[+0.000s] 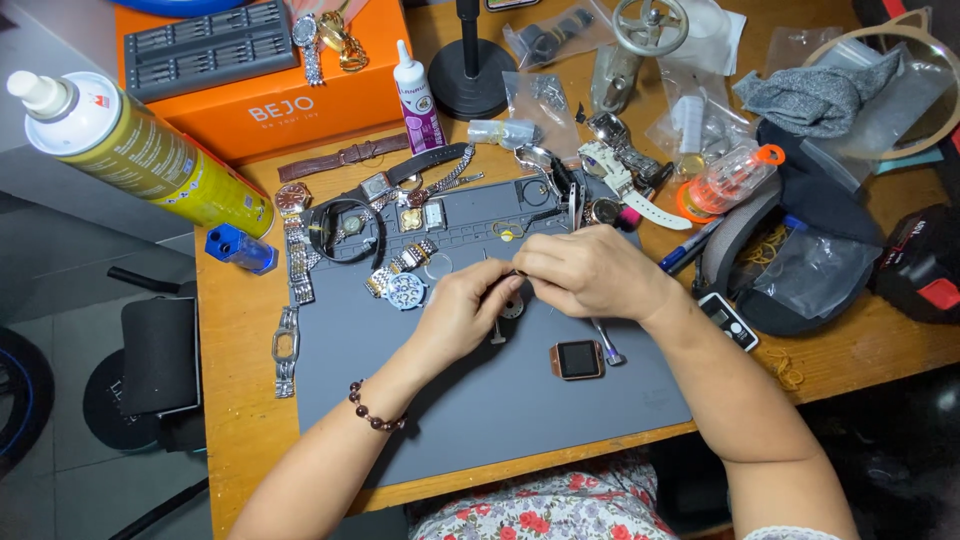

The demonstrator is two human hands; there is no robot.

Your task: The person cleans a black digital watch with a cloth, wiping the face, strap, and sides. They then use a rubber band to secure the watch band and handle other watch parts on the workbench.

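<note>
One wooden bench (240,330) carries one smooth grey rubber work mat (480,390). At eleven o'clock sits one orange cardboard box (300,105), with one yellow-green spray can (150,160) at ten. At the mat's centre the left hand (460,310) and right hand (590,272) meet, both grips pinched on one small metal part (512,275), too tiny to identify. One square copper-cased smartwatch body (577,359) lies just beside them at five o'clock.

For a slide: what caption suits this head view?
Left hand and right hand meet over a grey mat amid watches.
</note>
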